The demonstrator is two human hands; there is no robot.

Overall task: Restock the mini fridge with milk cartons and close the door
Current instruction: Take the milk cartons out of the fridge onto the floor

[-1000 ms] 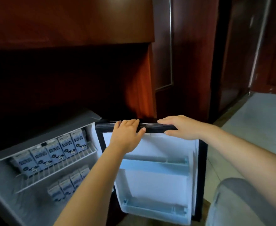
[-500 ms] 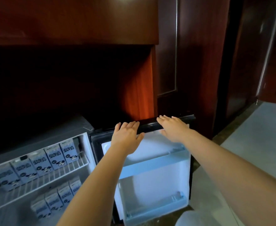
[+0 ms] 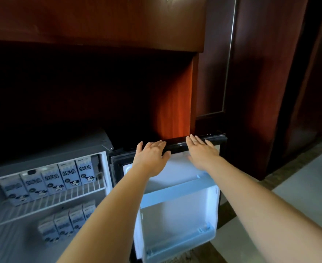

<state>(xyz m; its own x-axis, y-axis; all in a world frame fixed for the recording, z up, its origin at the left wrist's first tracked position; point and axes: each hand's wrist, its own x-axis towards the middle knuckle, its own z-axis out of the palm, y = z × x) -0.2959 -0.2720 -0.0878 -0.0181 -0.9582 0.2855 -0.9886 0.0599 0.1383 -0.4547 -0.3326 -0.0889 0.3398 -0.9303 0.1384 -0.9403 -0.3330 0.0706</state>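
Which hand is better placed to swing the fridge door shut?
Right. The right hand lies flat on the door top near its free edge, far from the hinge; the left hand sits nearer the hinge, so likely less leverage.

fridge door [image 3: 177,204] swung open, dark cabinet wall [image 3: 251,92] behind, floor [image 3: 308,186] right clear

Fridge door [image 3: 177,202] open — cartons [image 3: 61,177] shelved (upright).
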